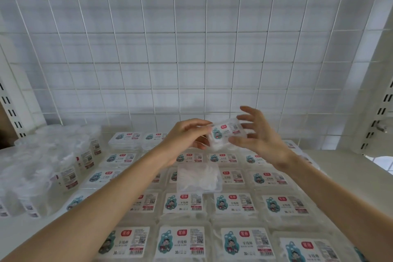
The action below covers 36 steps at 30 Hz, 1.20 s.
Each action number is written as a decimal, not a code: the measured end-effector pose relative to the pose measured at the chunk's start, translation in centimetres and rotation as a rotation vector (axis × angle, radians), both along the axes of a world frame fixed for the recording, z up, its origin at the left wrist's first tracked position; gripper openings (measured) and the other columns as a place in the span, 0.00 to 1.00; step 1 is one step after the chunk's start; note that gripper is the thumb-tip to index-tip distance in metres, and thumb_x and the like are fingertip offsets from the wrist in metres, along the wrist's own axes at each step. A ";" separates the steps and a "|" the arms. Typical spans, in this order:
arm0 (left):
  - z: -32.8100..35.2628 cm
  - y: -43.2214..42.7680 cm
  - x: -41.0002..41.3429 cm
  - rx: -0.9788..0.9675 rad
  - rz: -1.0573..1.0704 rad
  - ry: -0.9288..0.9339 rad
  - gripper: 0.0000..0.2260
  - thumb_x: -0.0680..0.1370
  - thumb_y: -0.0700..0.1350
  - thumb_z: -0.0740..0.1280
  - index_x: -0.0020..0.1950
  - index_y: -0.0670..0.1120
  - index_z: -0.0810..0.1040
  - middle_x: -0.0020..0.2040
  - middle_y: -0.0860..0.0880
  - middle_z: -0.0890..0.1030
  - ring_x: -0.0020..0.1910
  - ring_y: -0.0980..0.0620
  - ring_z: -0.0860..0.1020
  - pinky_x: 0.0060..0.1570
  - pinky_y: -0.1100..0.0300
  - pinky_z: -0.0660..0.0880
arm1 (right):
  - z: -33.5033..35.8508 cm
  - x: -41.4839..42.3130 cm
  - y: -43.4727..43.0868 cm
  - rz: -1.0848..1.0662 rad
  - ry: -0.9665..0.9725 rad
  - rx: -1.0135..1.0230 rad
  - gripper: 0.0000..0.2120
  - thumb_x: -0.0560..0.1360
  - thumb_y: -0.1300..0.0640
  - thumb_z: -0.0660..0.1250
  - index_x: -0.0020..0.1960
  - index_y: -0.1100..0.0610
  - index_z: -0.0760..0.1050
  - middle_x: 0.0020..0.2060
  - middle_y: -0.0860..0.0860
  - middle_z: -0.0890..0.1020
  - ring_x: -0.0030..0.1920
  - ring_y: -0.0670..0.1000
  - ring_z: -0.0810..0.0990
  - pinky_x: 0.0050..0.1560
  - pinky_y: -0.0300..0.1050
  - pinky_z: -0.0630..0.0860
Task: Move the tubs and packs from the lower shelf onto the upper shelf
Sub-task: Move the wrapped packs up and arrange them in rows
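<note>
Above the middle of the shelf [340,168], a held pack [225,134] is kept in the air between two bare hands. It is a small, clear plastic box with rounded corners and pale contents, tilted so that its white label is turned toward the camera. A red badge, a teal cartoon figure and a code square can be made out on the label, though the print is blurred. Its left end is pinched by the curled fingers and thumb of the left hand [182,138]. The right hand [261,136] is spread wide, with its thumb laid against the box's lower right edge and its fingers fanned out by the right end.

Below, the shelf is covered by flat packs [182,204] of the same kind, laid label-up in close rows. One overturned pack [198,178] is lying on top of them, plain side up. Wrapped round tubs [70,161] are grouped at the left. A white wire grid [191,49] is seen behind.
</note>
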<state>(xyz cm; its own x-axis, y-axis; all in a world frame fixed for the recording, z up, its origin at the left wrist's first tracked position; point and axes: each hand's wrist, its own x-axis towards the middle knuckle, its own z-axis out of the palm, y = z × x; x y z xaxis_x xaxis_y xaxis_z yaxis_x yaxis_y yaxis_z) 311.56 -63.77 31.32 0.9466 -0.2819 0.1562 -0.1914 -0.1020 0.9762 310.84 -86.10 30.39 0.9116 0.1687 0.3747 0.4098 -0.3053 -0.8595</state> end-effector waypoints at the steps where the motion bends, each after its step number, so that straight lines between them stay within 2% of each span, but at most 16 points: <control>1: 0.0 0.1 0.1 0.000 0.010 0.008 0.12 0.79 0.43 0.68 0.62 0.44 0.81 0.50 0.44 0.85 0.46 0.48 0.83 0.46 0.58 0.79 | 0.1 0.0 -0.3 -0.022 -0.089 -0.093 0.38 0.66 0.54 0.80 0.70 0.42 0.66 0.63 0.40 0.73 0.60 0.39 0.75 0.57 0.37 0.75; 4: -0.3 0.0 0.2 0.024 0.030 0.017 0.11 0.80 0.43 0.67 0.60 0.43 0.82 0.49 0.44 0.86 0.46 0.48 0.83 0.45 0.59 0.80 | 0.4 -0.2 -0.6 -0.011 -0.247 -0.317 0.30 0.64 0.52 0.81 0.62 0.38 0.74 0.65 0.35 0.71 0.61 0.35 0.72 0.59 0.35 0.70; 7: -0.3 -0.3 0.2 0.017 0.030 0.021 0.11 0.80 0.43 0.67 0.60 0.43 0.82 0.48 0.44 0.86 0.43 0.50 0.83 0.43 0.59 0.80 | 0.3 -0.1 -0.2 -0.004 -0.286 -0.403 0.21 0.65 0.51 0.80 0.54 0.37 0.78 0.61 0.34 0.74 0.61 0.35 0.72 0.59 0.33 0.68; 10: -0.3 -0.3 0.3 0.001 0.036 0.014 0.12 0.79 0.44 0.68 0.62 0.43 0.81 0.49 0.45 0.86 0.44 0.50 0.83 0.45 0.58 0.81 | 0.2 0.2 -0.3 -0.039 -0.326 -0.463 0.20 0.64 0.48 0.80 0.53 0.38 0.79 0.57 0.33 0.75 0.60 0.35 0.72 0.61 0.34 0.68; 12: -0.4 -0.1 0.4 0.065 0.081 -0.075 0.13 0.80 0.47 0.67 0.63 0.46 0.80 0.50 0.48 0.85 0.46 0.53 0.83 0.48 0.58 0.80 | 0.6 0.2 -0.7 -0.064 -0.333 -0.469 0.19 0.65 0.47 0.80 0.53 0.37 0.78 0.56 0.32 0.76 0.59 0.33 0.72 0.59 0.30 0.67; 14: -0.6 0.3 0.5 0.248 0.144 -0.263 0.12 0.80 0.51 0.65 0.63 0.53 0.80 0.54 0.55 0.83 0.51 0.59 0.82 0.54 0.61 0.77 | 1.3 0.2 -1.4 -0.104 -0.312 -0.467 0.19 0.65 0.47 0.79 0.52 0.36 0.76 0.54 0.32 0.76 0.57 0.34 0.72 0.55 0.27 0.67; 17: -0.6 0.6 0.3 0.486 0.113 -0.402 0.11 0.81 0.54 0.63 0.62 0.57 0.80 0.59 0.61 0.80 0.57 0.65 0.76 0.60 0.65 0.71 | 1.9 0.6 -3.1 -0.157 -0.261 -0.504 0.18 0.67 0.48 0.78 0.54 0.39 0.77 0.53 0.35 0.78 0.55 0.39 0.74 0.55 0.36 0.71; 20: -0.8 0.4 0.2 0.613 0.022 -0.369 0.12 0.81 0.52 0.63 0.62 0.53 0.81 0.62 0.57 0.79 0.61 0.61 0.75 0.65 0.62 0.69 | 1.8 1.2 -4.8 -0.193 -0.217 -0.549 0.17 0.67 0.49 0.78 0.53 0.41 0.79 0.53 0.40 0.79 0.56 0.45 0.75 0.58 0.44 0.72; 23: -1.2 0.3 0.4 0.650 -0.003 -0.366 0.12 0.81 0.51 0.64 0.62 0.52 0.81 0.61 0.56 0.80 0.61 0.61 0.76 0.66 0.61 0.69 | 1.8 1.5 -6.0 -0.225 -0.173 -0.577 0.16 0.67 0.50 0.78 0.53 0.44 0.80 0.53 0.42 0.79 0.56 0.46 0.75 0.59 0.44 0.71; 27: -1.3 0.3 0.7 0.695 0.022 -0.399 0.11 0.81 0.52 0.66 0.61 0.53 0.81 0.62 0.57 0.79 0.63 0.60 0.74 0.65 0.61 0.67 | 1.4 1.6 -6.7 -0.233 -0.101 -0.626 0.16 0.67 0.49 0.77 0.52 0.42 0.78 0.54 0.41 0.78 0.56 0.44 0.74 0.55 0.41 0.68; 31: -1.6 0.2 0.8 0.736 0.033 -0.426 0.12 0.80 0.53 0.65 0.62 0.54 0.81 0.63 0.56 0.78 0.63 0.59 0.73 0.66 0.58 0.68 | 0.6 1.8 -6.1 -0.228 -0.059 -0.706 0.16 0.70 0.49 0.75 0.56 0.43 0.77 0.54 0.40 0.76 0.54 0.42 0.71 0.52 0.40 0.65; 33: -1.6 0.3 0.9 0.741 0.033 -0.430 0.12 0.80 0.54 0.65 0.62 0.54 0.80 0.63 0.56 0.78 0.64 0.59 0.73 0.67 0.56 0.68 | 0.3 2.0 -5.9 -0.216 -0.042 -0.716 0.16 0.70 0.48 0.74 0.56 0.41 0.76 0.57 0.41 0.77 0.54 0.45 0.74 0.52 0.42 0.69; 36: -1.7 0.4 0.9 0.743 0.031 -0.428 0.12 0.80 0.54 0.65 0.63 0.55 0.80 0.63 0.57 0.78 0.64 0.59 0.73 0.67 0.58 0.67 | 0.1 2.2 -5.9 -0.210 -0.011 -0.744 0.14 0.70 0.45 0.73 0.54 0.37 0.75 0.59 0.41 0.79 0.50 0.55 0.82 0.51 0.50 0.79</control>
<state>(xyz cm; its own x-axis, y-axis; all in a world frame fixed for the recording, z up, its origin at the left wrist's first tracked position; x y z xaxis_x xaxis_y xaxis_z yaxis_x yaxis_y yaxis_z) 312.43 -63.39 29.66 0.8573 -0.4275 0.2869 -0.5147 -0.6975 0.4985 313.04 -92.04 30.54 0.9494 0.2032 0.2395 0.2864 -0.8732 -0.3943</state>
